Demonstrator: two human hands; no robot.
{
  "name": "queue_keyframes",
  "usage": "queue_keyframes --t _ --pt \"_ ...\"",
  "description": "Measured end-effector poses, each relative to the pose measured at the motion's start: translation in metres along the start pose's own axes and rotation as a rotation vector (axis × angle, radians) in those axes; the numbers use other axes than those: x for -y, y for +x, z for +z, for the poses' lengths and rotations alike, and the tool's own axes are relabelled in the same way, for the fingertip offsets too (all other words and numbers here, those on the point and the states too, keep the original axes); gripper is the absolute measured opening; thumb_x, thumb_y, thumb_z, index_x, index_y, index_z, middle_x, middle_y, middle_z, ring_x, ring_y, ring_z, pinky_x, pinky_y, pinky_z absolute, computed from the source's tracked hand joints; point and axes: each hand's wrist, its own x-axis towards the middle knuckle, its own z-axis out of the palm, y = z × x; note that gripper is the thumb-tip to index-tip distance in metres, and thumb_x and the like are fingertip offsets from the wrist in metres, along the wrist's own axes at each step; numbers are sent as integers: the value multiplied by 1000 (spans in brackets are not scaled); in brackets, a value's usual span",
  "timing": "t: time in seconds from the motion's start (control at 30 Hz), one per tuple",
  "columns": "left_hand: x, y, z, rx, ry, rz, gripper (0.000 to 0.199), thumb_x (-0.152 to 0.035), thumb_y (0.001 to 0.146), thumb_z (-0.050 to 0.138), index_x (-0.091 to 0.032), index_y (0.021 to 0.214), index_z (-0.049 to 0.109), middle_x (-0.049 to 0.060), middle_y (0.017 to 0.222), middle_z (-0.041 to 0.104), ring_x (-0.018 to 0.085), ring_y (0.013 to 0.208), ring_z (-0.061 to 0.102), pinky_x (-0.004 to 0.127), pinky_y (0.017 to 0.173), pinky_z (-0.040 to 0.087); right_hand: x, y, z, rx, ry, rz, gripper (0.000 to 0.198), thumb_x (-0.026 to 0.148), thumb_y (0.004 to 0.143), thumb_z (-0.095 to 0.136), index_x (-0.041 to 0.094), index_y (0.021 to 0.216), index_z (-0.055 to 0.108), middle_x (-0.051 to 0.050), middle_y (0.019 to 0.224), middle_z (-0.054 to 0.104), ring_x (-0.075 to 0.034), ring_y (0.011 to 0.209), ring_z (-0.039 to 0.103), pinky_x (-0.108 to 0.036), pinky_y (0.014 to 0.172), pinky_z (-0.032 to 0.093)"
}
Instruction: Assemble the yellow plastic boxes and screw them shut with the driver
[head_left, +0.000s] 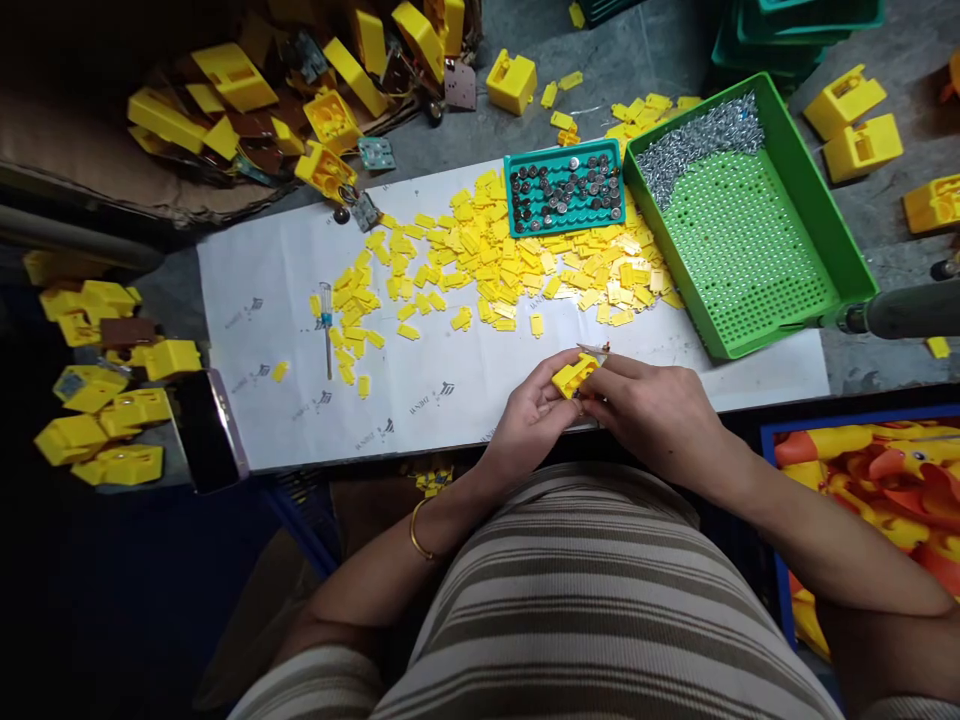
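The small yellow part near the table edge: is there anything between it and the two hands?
Nothing visible. The left hand and the right hand both hold the small yellow part directly, fingers touching it, above the white paper. The loose yellow pieces lie farther away.

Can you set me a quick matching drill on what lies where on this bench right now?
Things:
1. screwdriver
2. teal tray
3. green basket
4. yellow part

Places or states:
A. holds a heap of small silvery metal pieces in its far corner
B. held between the left hand and the right hand
C. lies alone on the white paper, left of the yellow pile
D. holds dark round pieces in rows

Pairs: 1-C, 2-D, 3-A, 4-B
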Motion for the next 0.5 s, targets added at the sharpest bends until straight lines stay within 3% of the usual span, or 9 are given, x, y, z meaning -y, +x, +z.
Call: queue_keyframes --t 0.1,0.2,0.3,0.33,0.4,0.5 --pt "4 3 1 -17 -19 3 47 -10 70 68 -20 116 60 3 100 72 15 90 67 26 83 53 0 -7 1 -43 87 -15 13 20 90 54 20 90 66 -6 86 69 -17 62 63 -28 47 27" --pt "4 4 0 -18 -75 -22 48 -10 69 70 -19 115 60 4 102 72 16 89 68 27 81 55 -5 -14 -1 -163 371 -44 19 19 92 50 19 98 67 -6 86 70 -17 72 66 -26 54 44" --pt "2 2 -2 -17 -128 -65 55 -14 68 73 -18 121 58 7 105 72 19 88 70 30 78 56 -16 -16 -1 -430 700 174 20 27 92 53 21 105 67 -7 96 70 -16 75 66 -25 56 50" --pt "1 1 -2 -19 -138 -73 58 -15 68 74 -18 122 57 8 105 72 20 87 71 30 76 56 -21 -15 0 -456 817 276 23 31 91 55 21 109 66 -7 100 69 -15 72 66 -25 52 50" --pt "-1 0 -3 -2 -144 -88 60 -17 67 75 -18 124 56 9 105 72 22 85 72 30 74 56 -30 -10 5 -336 1089 417 37 41 88 57 21 119 61 -9 109 68 -15 66 66 -23 43 47" --pt "-3 -1 -4 71 -111 -106 57 -20 68 75 -19 122 57 8 104 72 23 86 72 28 71 57 -40 0 16 13 1412 459 58 53 82 62 17 127 55 -10 103 69 -16 61 66 -20 36 43"
